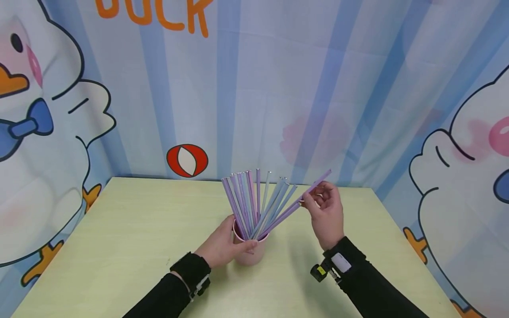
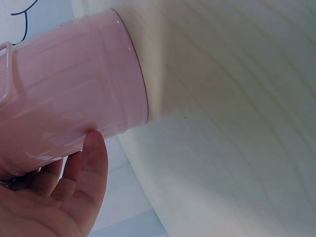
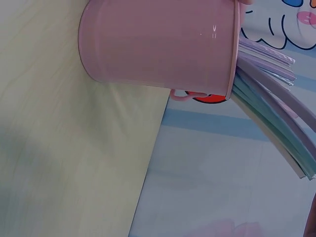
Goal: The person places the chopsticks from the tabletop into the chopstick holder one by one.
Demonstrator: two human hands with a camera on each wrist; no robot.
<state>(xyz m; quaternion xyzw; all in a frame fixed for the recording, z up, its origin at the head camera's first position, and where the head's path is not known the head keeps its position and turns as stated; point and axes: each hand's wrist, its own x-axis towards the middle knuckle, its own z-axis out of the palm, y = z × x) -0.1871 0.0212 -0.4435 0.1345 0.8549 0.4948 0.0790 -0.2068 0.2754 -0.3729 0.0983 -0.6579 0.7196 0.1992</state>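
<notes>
A pink cup [image 1: 250,258] stands upright on the table, holding several thin straws [image 1: 242,198] in purple, blue and pink that fan out above its rim. My left hand [image 1: 222,245] grips the cup from the left, thumb across its near side. In the left wrist view, fingers [image 2: 94,158] touch the cup's smooth wall. To the right, my right hand [image 1: 327,214] pinches a purple straw [image 1: 323,176] near its upper end; its lower end leans in the cup. The right wrist view shows the cup [image 3: 158,44] with a small handle [image 3: 185,96], the hand almost wholly out of frame.
The pale wooden table [image 1: 131,229] ends at a striped blue and white curtain [image 1: 262,88] printed with cartoon ducks. Straw ends spread above the cup's rim, mostly toward the back and right. Each wrist wears a black strap with a small device.
</notes>
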